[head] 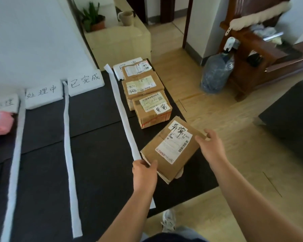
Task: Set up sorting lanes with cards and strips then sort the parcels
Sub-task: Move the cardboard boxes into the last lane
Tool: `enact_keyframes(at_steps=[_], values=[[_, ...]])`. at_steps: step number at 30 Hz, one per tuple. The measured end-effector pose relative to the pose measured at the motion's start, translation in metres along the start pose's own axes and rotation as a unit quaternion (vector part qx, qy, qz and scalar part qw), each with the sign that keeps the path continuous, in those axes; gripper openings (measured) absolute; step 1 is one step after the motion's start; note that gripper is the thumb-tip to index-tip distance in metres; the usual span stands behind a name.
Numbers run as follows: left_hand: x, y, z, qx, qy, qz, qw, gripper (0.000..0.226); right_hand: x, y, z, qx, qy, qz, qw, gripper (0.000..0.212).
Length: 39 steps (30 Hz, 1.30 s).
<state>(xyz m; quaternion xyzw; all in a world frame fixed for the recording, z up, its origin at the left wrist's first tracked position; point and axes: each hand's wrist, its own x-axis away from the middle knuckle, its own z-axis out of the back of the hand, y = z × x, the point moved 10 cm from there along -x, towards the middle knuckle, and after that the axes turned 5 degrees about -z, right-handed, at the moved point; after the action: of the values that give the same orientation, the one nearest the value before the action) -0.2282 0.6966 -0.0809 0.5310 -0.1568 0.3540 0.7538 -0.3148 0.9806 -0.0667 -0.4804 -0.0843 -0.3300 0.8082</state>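
Cardboard parcel, tilted, lies at lower centre of the frame on the black mat, nearest of four boxes in the rightmost lane. Left hand grips its near corner, fingers curled over the edge; right hand clasps its far right corner. White strip borders the lane, touching the parcel's left corner.
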Motion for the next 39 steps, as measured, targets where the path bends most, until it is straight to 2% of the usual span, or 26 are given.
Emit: enact_keyframes(at_steps=[3,8,14,18,22,26,29,33,39], values=[[0.003,0.000,-0.015,0.022,-0.033,0.005,0.999,0.049,-0.001,0.001,-0.009,0.017,-0.016,-0.003,1.000,0.051],[-0.018,0.034,-0.004,-0.025,-0.024,-0.084,0.996,0.051,-0.002,0.002,-0.015,0.018,-0.023,-0.012,1.000,0.049],[-0.039,0.061,0.007,-0.049,-0.018,-0.124,0.991,0.047,0.003,-0.005,-0.028,0.019,-0.056,-0.012,0.998,0.050],[-0.043,0.071,0.013,-0.040,-0.011,-0.128,0.991,0.042,0.009,-0.016,-0.036,0.021,-0.074,0.004,0.997,0.059],[-0.035,0.066,0.008,-0.014,-0.051,-0.129,0.990,0.043,0.017,-0.022,-0.039,0.020,-0.074,0.012,0.997,0.063],[-0.025,0.053,0.015,0.000,-0.042,-0.112,0.993,0.060,0.027,-0.025,-0.035,0.020,-0.057,0.017,0.998,0.068],[-0.018,0.043,0.031,0.013,-0.009,-0.096,0.995,0.063,0.039,-0.037,-0.026,0.032,-0.010,0.046,0.998,0.067],[-0.008,0.032,0.058,0.024,0.032,-0.099,0.994,0.064,0.070,-0.071,-0.033,0.069,0.018,0.131,0.989,0.065],[0.018,0.028,0.102,0.039,0.047,-0.128,0.990,0.067,0.138,-0.101,-0.068,0.102,-0.017,0.227,0.968,0.059]])
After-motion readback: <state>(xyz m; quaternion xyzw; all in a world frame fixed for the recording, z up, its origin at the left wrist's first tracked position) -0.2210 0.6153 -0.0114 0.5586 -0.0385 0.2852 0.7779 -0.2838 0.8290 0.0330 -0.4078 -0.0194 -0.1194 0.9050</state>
